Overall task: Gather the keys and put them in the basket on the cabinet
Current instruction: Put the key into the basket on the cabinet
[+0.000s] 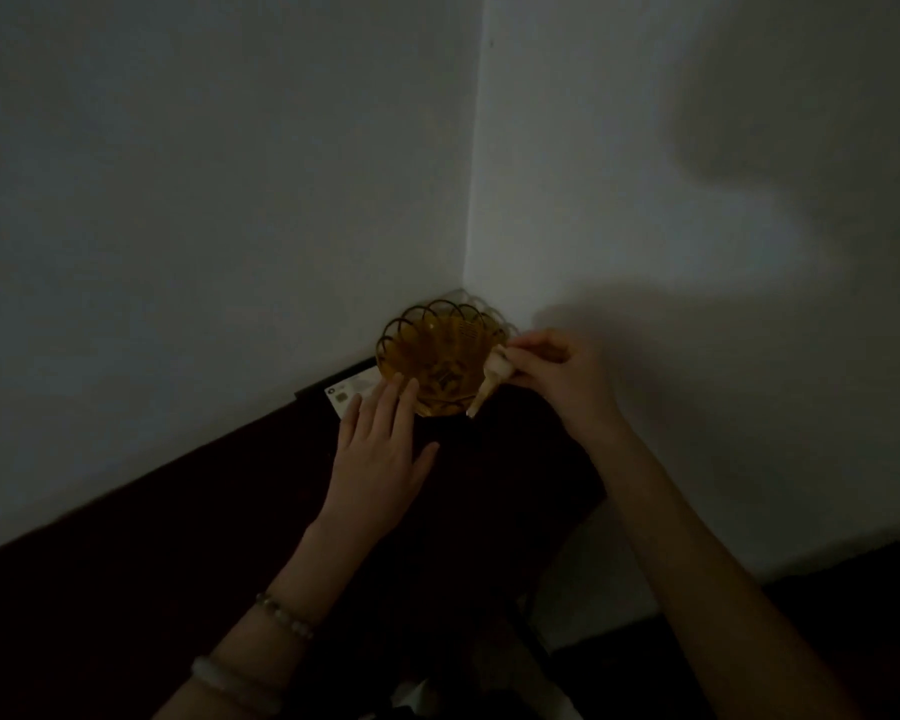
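Note:
The room is very dim. An amber plastic basket (440, 324) with a scalloped rim stands in the wall corner on a dark cabinet (515, 459). Pale shapes lie in its bottom; I cannot tell if they are keys. My left hand (380, 449) is flat and open, fingers spread, its fingertips touching the basket's near left side. My right hand (557, 376) is pinched on a pale keychain (487, 381) that dangles over the basket's right rim. Individual keys are too dark to make out.
A white card or label (346, 394) lies on the cabinet just left of the basket. White walls meet in the corner behind it. The cabinet's right edge drops to a pale floor (593, 579).

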Tool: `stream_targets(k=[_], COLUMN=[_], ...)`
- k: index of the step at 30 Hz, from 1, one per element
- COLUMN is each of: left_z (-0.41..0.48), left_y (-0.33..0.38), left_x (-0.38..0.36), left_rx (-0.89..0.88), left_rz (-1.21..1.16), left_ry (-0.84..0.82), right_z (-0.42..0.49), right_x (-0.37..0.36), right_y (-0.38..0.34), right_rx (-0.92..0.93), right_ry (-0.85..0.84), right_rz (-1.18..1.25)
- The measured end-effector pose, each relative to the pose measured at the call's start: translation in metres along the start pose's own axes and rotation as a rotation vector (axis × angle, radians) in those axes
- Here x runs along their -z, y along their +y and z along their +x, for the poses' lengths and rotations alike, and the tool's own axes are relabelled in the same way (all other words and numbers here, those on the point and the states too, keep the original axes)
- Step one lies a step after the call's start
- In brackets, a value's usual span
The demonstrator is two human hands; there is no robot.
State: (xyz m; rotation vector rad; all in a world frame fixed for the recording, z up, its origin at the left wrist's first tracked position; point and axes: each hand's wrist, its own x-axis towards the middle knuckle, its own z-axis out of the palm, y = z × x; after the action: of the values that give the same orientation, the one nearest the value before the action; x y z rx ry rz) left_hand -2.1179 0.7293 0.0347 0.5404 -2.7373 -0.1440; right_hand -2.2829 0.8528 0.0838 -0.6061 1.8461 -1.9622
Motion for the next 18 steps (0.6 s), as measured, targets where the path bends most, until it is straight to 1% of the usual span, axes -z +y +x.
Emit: stream_targets(k=[2, 6, 8, 11, 13, 15, 18], left_z=[0.003, 0.011, 0.013, 0.015, 0.016, 0.016, 0.015], left_y=[-0.007, -0.021, -0.024, -0.024, -0.025, -0.026, -0.026], left_x=[-0.002, -0.009, -0.011, -0.013, -0.013, -0.013, -0.013], left_rx=[0.032, 0.117, 0.160, 0.196, 0.216, 0.233, 0.250], left_rz=[-0.001, 0.010, 0.018, 0.040, 0.046, 0.051, 0.051], left_ry=[-0.010, -0.017, -0.016, -0.011, -0.009, -0.008, -0.014], right_z=[0.020, 0.064, 0.083, 0.104, 0.115, 0.123, 0.129], right_x=[-0.008, -0.030, -0.038, -0.047, -0.053, -0.059, -0.065], right_y=[0.003, 0.018, 0.028, 0.042, 0.051, 0.060, 0.068], right_rx=[0.008, -0.040, -0.082, -0.143, -0.180, -0.175, -0.107], right_ry=[0.007, -0.088, -0.144, -0.273, -0.315, -0.334, -0.354], right_rz=[0.006, -0.048, -0.152, -0.311, -0.396, -0.520, -0.691])
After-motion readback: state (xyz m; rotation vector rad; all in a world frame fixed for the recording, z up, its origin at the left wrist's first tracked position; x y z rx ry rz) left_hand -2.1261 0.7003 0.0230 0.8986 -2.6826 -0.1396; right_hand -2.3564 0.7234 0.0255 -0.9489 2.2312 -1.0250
